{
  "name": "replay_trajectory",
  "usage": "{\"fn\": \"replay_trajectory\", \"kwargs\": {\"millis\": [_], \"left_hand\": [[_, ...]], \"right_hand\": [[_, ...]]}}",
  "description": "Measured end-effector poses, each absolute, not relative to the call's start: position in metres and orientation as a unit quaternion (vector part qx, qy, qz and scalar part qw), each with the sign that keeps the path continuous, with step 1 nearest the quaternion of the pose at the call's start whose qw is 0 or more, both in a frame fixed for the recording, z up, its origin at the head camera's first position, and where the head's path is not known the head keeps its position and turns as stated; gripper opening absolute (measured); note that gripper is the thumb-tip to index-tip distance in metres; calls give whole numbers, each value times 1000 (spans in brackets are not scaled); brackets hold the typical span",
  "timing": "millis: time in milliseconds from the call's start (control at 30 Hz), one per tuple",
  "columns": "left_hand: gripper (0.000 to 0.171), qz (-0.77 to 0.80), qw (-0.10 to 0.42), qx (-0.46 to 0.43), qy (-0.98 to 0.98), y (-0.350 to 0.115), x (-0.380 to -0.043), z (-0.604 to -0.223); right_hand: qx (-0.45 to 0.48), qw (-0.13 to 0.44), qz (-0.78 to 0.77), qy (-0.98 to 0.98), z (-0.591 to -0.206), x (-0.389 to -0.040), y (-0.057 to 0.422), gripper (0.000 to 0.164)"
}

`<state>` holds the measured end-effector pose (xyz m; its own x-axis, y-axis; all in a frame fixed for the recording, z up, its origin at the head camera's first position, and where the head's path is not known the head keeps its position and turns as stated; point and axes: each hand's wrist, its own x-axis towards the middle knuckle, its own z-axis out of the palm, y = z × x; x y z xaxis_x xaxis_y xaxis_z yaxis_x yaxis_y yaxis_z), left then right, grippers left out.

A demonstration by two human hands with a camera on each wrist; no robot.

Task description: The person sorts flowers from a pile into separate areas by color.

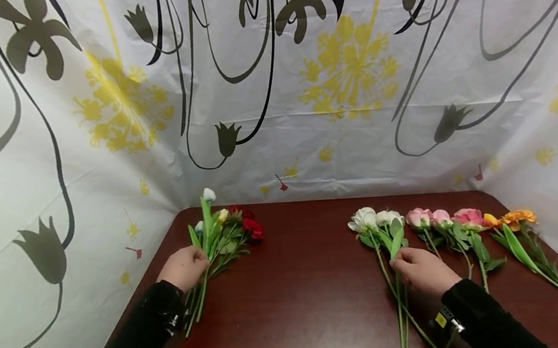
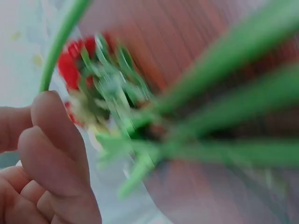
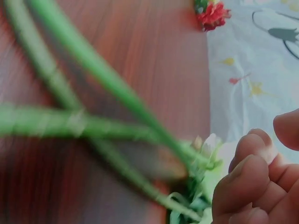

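Note:
On the left of the table, my left hand (image 1: 185, 267) pinches the stem of a white tulip (image 1: 209, 195) between thumb and fingers. Its stem and the fingertips (image 2: 53, 158) show close up in the left wrist view. Beneath it lie red flowers (image 1: 252, 227), a small yellow bud (image 1: 223, 216) and several green stems. On the right, my right hand (image 1: 423, 269) pinches a white flower by its broad green leaf (image 1: 398, 240) or stem; which of these cannot be told. Beside it lies a full white bloom (image 1: 364, 219). The right fingertips (image 3: 245, 175) partly cover the light green leaf.
Pink flowers (image 1: 466, 217) and orange flowers (image 1: 518, 218) lie on the right side of the dark red-brown table (image 1: 307, 290), their long stems toward the front. A patterned white sheet (image 1: 267, 97) hangs behind the table and at both sides.

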<state>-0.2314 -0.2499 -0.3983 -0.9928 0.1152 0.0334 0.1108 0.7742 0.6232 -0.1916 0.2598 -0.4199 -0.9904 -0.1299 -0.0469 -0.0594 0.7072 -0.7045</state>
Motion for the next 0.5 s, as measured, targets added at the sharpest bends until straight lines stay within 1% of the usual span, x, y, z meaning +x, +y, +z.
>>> {"fn": "replay_trajectory", "kwargs": {"millis": [133, 300, 400, 500], "left_hand": [[9, 381, 26, 76, 921, -224, -222, -398], [7, 452, 58, 126, 881, -188, -211, -400], [8, 487, 77, 158, 855, -167, -205, -403], [10, 517, 102, 178, 831, -146, -201, -407]], "right_hand": [[-73, 40, -385, 919, -411, -187, 245, 26], [-97, 52, -397, 911, -399, -178, 219, 20], [-129, 58, -402, 905, -396, -174, 200, 17], [-166, 69, -403, 897, -398, -171, 181, 17]]}}
